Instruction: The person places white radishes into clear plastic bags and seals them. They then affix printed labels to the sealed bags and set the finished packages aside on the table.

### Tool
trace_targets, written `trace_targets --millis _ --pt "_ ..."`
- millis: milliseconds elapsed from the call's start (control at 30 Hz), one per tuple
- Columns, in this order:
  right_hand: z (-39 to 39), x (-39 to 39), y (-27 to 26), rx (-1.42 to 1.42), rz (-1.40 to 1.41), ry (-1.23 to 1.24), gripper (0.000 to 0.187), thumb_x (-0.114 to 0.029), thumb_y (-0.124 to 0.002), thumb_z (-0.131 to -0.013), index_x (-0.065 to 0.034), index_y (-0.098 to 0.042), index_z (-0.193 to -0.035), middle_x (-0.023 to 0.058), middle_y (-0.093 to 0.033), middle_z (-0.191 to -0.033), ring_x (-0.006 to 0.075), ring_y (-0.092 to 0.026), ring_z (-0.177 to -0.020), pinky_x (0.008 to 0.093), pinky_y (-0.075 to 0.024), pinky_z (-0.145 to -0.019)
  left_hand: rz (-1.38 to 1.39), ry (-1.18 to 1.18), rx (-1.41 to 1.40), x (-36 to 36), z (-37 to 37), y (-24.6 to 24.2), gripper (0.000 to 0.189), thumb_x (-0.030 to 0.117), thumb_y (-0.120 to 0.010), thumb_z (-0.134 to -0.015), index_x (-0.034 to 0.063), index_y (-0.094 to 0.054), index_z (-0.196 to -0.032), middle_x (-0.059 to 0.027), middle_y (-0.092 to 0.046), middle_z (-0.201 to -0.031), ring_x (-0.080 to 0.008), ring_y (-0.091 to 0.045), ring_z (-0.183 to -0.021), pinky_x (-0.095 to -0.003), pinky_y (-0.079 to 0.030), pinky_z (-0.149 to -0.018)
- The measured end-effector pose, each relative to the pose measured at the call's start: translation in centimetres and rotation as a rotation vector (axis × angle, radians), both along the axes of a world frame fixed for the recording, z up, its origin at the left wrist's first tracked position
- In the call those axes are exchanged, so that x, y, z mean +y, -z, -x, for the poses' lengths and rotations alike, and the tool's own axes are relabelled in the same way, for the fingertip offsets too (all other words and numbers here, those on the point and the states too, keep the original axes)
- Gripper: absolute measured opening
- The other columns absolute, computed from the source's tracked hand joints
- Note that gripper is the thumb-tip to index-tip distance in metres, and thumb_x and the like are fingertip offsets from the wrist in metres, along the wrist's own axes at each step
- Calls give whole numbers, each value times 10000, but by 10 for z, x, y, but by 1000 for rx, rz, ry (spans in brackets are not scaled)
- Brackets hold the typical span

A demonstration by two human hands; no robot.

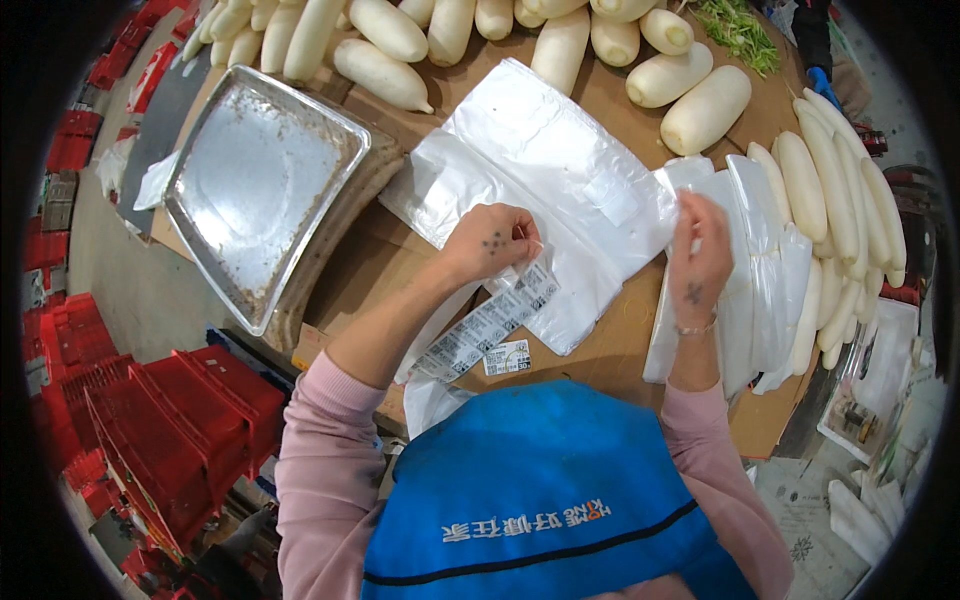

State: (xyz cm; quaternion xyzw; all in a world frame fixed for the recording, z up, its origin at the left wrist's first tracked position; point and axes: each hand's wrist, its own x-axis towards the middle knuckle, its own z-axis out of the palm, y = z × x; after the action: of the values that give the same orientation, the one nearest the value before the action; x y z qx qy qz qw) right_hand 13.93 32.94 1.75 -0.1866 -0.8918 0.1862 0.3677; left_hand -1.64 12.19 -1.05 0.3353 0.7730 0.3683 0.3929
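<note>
My left hand pinches the upper end of a strip of printed labels, which trails down toward my body. Beneath it lie flat clear plastic bags, spread on the cardboard-covered table; a pale rectangular patch shows on the top one. My right hand is at the right corner of these bags with its fingers curled; whether it grips the film is unclear. Under and beside that hand sits a stack of folded plastic bags. One loose printed label rests on the cardboard near my apron.
On the left stands a scale with a metal tray. White radishes line the far edge, and more radishes are piled at right. Cut greens lie top right. Red crates stand on the floor at left.
</note>
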Motion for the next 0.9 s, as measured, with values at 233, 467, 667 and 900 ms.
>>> trace_targets --millis 233,467,667,900 --pt "-26 -69 44 -388 92 -665 249 -13 -686 -774 -15 -688 -1023 77 -621 -1043 247 -572 -941 327 -493 -814 307 -6 440 -7 -11 -3 276 314 -745 -776 50 -667 -771 -114 -673 -716 -294 -664 -692 -380 -504 -629" --pt "-24 -66 38 -588 116 -627 247 -170 -770 -722 -51 -660 -908 50 -584 -1030 251 -511 -966 341 -467 -806 347 291 237 -65 20 -7 190 221 -713 -768 60 -615 -741 -79 -638 -697 -234 -606 -652 -366 -449 -609" --pt "-21 -49 56 -522 25 -714 119 -161 -703 -818 -59 -674 -872 83 -644 -908 257 -579 -832 351 -491 -744 -46 259 -475 -54 9 -36 127 -20 -711 -738 27 -629 -823 -18 -657 -821 -102 -624 -808 -298 -500 -732" --pt "0 -17 -10 36 152 2 194 -8 -530 -924 -36 -683 -1040 150 -669 -986 316 -653 -859 349 -519 -758 59 21 -8 1 -2 -8 174 147 -696 -812 34 -698 -943 -90 -701 -783 -192 -675 -728 -323 -520 -698"
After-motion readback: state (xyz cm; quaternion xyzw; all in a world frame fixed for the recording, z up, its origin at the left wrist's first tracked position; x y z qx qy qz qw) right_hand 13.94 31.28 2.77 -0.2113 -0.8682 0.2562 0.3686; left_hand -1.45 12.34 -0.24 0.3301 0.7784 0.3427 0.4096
